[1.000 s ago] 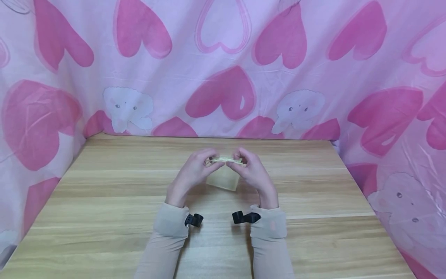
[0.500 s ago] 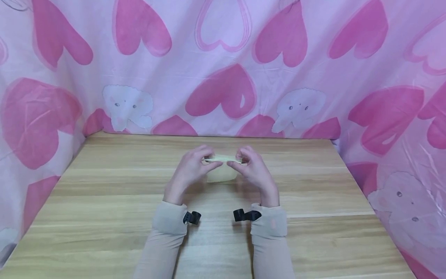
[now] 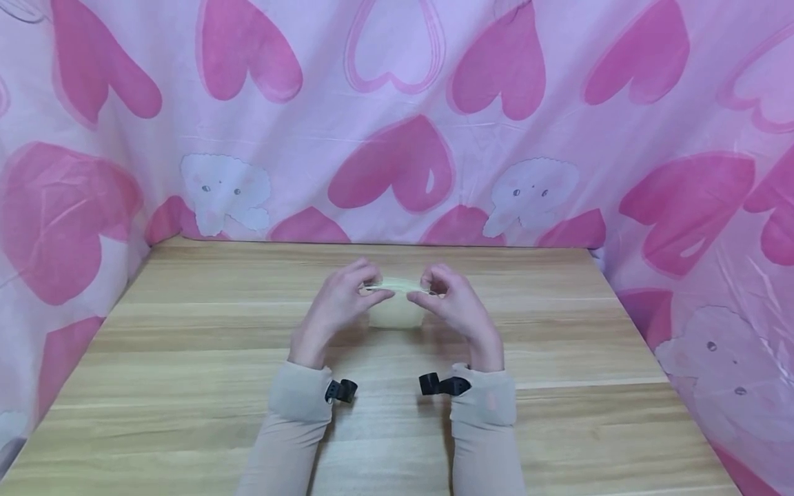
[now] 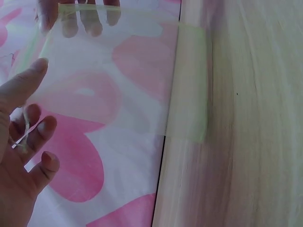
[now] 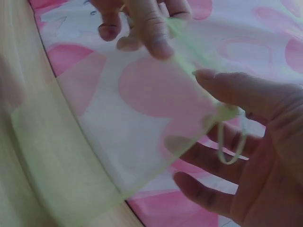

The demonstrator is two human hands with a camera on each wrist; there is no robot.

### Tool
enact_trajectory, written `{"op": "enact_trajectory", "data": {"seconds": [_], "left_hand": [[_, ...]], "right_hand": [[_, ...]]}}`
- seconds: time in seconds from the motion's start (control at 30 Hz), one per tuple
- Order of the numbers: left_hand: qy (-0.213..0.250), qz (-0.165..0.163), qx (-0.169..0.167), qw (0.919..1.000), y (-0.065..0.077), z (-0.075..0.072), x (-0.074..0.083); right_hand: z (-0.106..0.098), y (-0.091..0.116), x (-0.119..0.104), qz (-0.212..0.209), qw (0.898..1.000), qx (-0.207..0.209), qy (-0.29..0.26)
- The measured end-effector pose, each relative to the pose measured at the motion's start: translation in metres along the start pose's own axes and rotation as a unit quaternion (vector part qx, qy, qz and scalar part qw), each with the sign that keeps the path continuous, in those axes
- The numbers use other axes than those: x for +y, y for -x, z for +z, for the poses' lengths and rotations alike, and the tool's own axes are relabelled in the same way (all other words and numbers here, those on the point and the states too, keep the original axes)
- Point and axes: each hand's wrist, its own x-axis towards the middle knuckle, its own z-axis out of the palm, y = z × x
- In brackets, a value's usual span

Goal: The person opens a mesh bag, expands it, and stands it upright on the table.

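Observation:
A sheer pale yellow-green drawstring pouch (image 3: 395, 315) hangs above the table between my two hands. At the left end of its mouth my left hand (image 3: 338, 303) pinches the top edge between thumb and fingers. My right hand (image 3: 457, 303) pinches the opposite end the same way, and the thumbs point at each other with a small gap. A thin cord loop (image 5: 229, 146) dangles by my right palm in the right wrist view. Through the see-through cloth, right fingertips (image 4: 92, 23) show in the left wrist view. Nothing is visible inside the pouch.
A wood-grain table (image 3: 186, 358) lies under both arms. Pink curtains (image 3: 397, 158) with hearts and white cartoon animals hang along its back and sides. Each sleeve cuff carries a black wrist camera (image 3: 341, 390).
The pouch's lower edge was tilted and now hangs level, a little higher. The thumbs have drawn slightly apart along the mouth, while both hands keep their pinch.

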Motion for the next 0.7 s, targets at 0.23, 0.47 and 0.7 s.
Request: {"op": "enact_trajectory", "data": {"seconds": [0.23, 0.47, 0.7], "left_hand": [[0.035, 0.034, -0.008, 0.9988, -0.002, 0.001, 0.002], [0.033, 0.044, 0.004, 0.9985, -0.005, 0.004, 0.009], [0.060, 0.034, 0.102, 0.9924, -0.010, 0.012, 0.018]], "right_hand": [[0.001, -0.002, -0.007, 0.005, 0.998, -0.030, -0.058], [0.007, -0.004, -0.015, 0.042, 0.998, -0.016, -0.040], [0.007, -0.005, -0.022, 0.053, 0.998, 0.037, -0.017]]}}
